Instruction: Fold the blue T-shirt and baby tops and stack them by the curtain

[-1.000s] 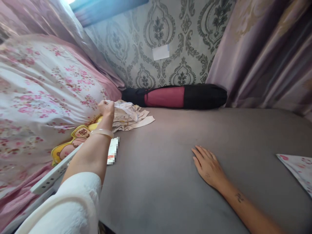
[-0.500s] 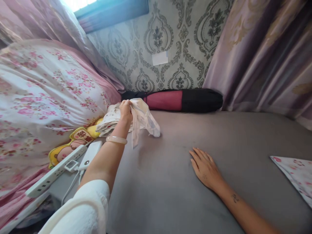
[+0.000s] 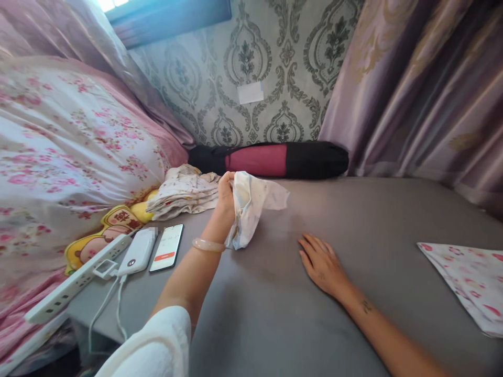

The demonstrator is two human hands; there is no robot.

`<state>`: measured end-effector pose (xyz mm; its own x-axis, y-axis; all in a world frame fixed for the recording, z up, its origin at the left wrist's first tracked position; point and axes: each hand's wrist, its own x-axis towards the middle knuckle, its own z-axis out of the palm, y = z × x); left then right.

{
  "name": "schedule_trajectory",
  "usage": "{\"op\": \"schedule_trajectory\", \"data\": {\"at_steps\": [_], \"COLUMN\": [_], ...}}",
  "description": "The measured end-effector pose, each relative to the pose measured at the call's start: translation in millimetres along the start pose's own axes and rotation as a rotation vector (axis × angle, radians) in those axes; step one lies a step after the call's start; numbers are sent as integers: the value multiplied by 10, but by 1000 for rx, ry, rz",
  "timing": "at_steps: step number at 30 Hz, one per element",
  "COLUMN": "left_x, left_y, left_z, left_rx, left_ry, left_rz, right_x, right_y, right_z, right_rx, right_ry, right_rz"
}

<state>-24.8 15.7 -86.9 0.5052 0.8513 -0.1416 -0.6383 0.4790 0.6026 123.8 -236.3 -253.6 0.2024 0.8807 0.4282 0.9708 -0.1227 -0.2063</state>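
Left hand (image 3: 227, 189) pinching pale cloth (image 3: 251, 207), fabric pile (image 3: 186, 191) at 9 o'clock. Right hand (image 3: 322, 264) just resting kinda spread on grey sheet (image 3: 251, 324), cloth's 4 o'clock.

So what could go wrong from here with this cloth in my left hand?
The phone lies close beside your left forearm, so a sideways move might knock it. White cables hang near your left sleeve; catching one could tug the white device. The pale cloth hangs loosely from your left hand, so it might bunch or crease if lowered.
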Motion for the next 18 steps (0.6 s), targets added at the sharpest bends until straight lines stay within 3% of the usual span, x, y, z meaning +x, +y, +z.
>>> {"op": "schedule_trajectory", "data": {"at_steps": [4,10,14,18], "left_x": [-202,-520,-635,-710], "left_y": [-212,-518,-703,-856], "left_z": [65,169,179,163], "left_rx": [40,68,84,82], "left_ry": [-113,-253,-341,-388], "left_rz": [-34,-206,-279,-354], "right_x": [38,142,191,218], "right_y": [43,64,-24,-199], "right_z": [-46,-201,-392,-645], "right_rx": [216,460,568,718], "right_ry": [45,240,353,346], "right_rz": [75,438,384,290]}}
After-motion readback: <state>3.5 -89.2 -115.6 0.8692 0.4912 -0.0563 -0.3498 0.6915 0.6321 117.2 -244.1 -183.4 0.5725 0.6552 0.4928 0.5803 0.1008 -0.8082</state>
